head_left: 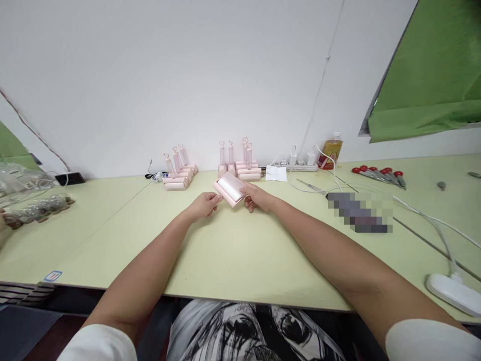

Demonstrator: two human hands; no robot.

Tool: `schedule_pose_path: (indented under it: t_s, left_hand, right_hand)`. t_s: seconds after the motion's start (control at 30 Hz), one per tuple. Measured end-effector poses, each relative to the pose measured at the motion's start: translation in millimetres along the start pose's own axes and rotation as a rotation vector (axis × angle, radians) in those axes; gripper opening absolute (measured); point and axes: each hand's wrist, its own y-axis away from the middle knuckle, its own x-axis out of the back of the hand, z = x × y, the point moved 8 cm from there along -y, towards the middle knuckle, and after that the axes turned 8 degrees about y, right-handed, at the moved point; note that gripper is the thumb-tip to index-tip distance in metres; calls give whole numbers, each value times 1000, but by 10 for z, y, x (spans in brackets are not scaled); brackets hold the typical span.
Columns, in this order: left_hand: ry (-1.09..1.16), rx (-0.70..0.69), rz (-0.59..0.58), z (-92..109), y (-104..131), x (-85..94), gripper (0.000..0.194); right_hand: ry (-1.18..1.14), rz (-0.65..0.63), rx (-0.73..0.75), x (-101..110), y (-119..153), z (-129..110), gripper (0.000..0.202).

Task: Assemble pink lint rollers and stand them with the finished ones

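A pale pink lint roller (230, 188) with a white, shiny roll is held tilted just above the table. My right hand (256, 197) grips it by the right end, fingers curled underneath. At its lower left corner, my left hand (208, 204) is closed in a pinch against the edge. The handle of this piece does not show. Behind it, similar pink lint rollers (249, 173) stand in a group with handles pointing up, each topped by a small loop. More pink rollers (176, 183) stand to the left along the wall.
Along the wall sit a power strip (300, 167), white paper (276, 173) and a bottle (331, 151). Red-capped tools (379, 174), a blurred-out object (358, 212) and a white cabled device (453, 293) lie right. Far left are a dark phone (70, 178) and wrapped bottles (39, 208).
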Motion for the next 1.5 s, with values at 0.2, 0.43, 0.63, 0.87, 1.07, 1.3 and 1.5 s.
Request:
schedule_pose_path:
  t_s: [0.2,0.43,0.63,0.87,1.07,1.3,1.5]
  left_hand:
    - [-53,56,20,-13,9,29,38]
    - [-39,10,-3,-9,3,59,37]
    - [-178,-70,98,13,-27,52,42]
    - [-250,-208,250,187,-8,33,40]
    - [-217,-202,223,190,10,-18,39]
    - [388,129,-90,68,81,-109,41]
    - [337,-162,-66,355,108,-76,50]
  right_hand:
    - [15,-44,5,-45,18,-34,55]
    - [36,13,23,-24,-1,-48,54]
    - [-37,-7,45,-86,8,-57,62]
    - [-280,-16,77,-76,-12,-56,62]
    - [-139,-72,84,-187,26,-80,60]
    - [-294,35,-184,-94,-82,180,41]
    - [-316,12,-370,-42,-68,297,63]
